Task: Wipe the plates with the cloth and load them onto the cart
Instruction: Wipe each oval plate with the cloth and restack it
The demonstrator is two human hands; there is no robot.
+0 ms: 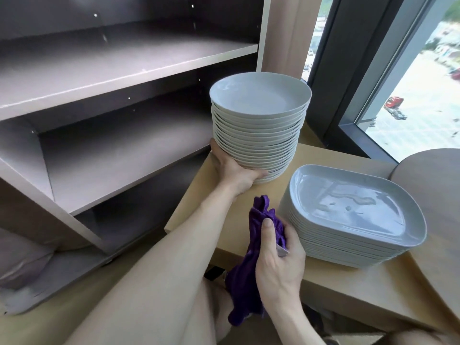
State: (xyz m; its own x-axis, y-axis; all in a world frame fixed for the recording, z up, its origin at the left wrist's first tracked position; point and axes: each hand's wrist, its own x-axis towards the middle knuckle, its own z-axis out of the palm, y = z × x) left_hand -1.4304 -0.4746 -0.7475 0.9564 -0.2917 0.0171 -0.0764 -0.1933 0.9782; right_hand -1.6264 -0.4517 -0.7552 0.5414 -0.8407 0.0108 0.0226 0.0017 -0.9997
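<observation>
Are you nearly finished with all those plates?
Hardly started. Nothing looks done: no plate shows on the cart shelves. In hand: the left hand grips the base of the round plate stack, the right hand holds the purple cloth. Left: wiping and loading both stacks, including the oblong plates, whose top one shows smears.

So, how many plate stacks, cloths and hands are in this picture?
Plate stacks: 2 (round stack, oblong stack)
Cloths: 1 (purple cloth)
Hands: 2 (left hand, right hand)
Total: 5
</observation>
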